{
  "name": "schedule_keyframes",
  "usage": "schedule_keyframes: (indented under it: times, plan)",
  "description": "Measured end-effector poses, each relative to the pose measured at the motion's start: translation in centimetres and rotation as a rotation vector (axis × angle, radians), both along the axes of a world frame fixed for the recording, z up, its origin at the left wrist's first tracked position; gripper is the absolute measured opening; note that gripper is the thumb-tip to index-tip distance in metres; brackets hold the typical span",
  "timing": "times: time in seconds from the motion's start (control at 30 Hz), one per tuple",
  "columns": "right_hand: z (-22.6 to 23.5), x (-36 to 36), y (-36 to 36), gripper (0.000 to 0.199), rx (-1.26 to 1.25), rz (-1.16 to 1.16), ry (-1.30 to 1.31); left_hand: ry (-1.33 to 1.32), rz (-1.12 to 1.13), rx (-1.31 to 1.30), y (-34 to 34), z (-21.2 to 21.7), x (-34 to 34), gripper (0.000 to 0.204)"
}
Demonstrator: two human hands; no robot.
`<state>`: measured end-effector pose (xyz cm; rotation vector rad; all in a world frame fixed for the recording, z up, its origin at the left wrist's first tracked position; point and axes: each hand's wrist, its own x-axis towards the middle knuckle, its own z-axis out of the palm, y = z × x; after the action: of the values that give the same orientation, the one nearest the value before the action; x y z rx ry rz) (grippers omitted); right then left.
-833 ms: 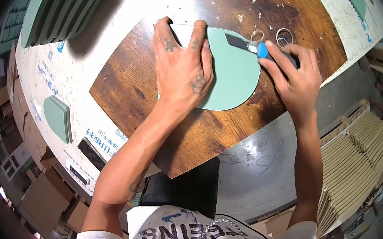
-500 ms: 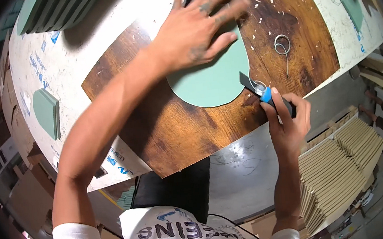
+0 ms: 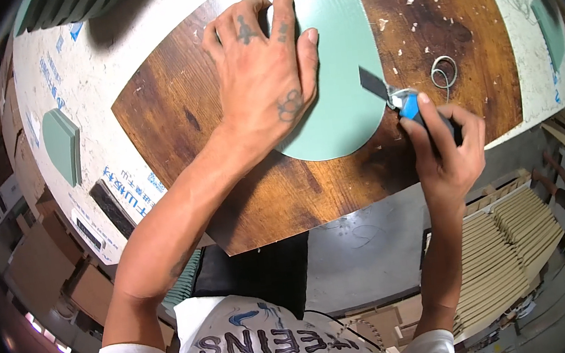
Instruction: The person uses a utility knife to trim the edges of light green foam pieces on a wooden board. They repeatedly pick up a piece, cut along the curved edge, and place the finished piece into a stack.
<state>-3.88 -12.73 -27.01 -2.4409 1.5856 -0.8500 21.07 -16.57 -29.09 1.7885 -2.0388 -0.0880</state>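
Note:
A pale green panel point(image 3: 348, 111) with a rounded near end and a straight far edge lies on a wood-grain board point(image 3: 258, 210). My left hand point(image 3: 261, 75) rests over its left side, fingers apart and somewhat bent, thumb stretched on the green surface. In my right hand point(image 3: 448, 149) is a utility knife point(image 3: 411, 106) with a blue and black handle, gripped between thumb and fingers. Its wide dark blade reaches over the panel's right edge; whether it touches cannot be seen. A pale scrap shows beside the blade's base.
A thin curled offcut point(image 3: 444, 71) and small pale crumbs lie on the board's right. Stacked green pieces point(image 3: 62, 148) sit on the white printed sheet at left, with more at far left. A black bar point(image 3: 112, 207) is near my left forearm. Slatted tan panels point(image 3: 510, 249) stand below right.
My left hand has slid left and nearer, from the panel's far part to its left side. My right hand has carried the knife up and right along the panel's edge.

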Motion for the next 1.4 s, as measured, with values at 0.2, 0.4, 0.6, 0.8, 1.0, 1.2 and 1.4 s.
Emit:
schedule_keyframes:
  times: [0.2, 0.4, 0.6, 0.8, 1.0, 1.2, 1.4]
  plan:
    - [-0.7, 2.2, -6.0, 0.035, -0.101, 0.064, 0.03, 0.022, 0.01, -0.036, 0.0, -0.2, 0.0, 0.04]
    - [-1.1, 3.3, -13.1, 0.03, -0.221, -0.003, 0.285, 0.043, 0.055, -0.035, 0.1, 0.5, -0.6, 0.043]
    - [-0.3, -0.4, -10.2, 0.031, -0.09, -0.336, -0.129, -0.097, -0.064, -0.158, 0.3, 0.6, -0.6, 0.042]
    - [1.9, -3.1, 7.0, 0.027, 0.103, -0.791, -0.336, 0.065, -0.597, -0.043, 0.4, 0.8, 0.0, 0.035]
    - [-0.7, -3.2, 21.2, 0.025, 0.326, -0.953, -0.52, -0.126, -0.758, 0.007, 0.5, 1.8, 0.4, 0.038]
    - [-1.1, -2.6, 27.3, 0.041, 0.39, -1.152, -0.594, -0.407, -0.744, 0.217, 3.1, 2.0, -1.1, 0.078]
    - [-1.7, -1.4, 31.4, 0.044, 0.456, -1.251, -0.643, -0.286, -0.813, 0.118, 4.9, 1.2, -2.1, 0.067]
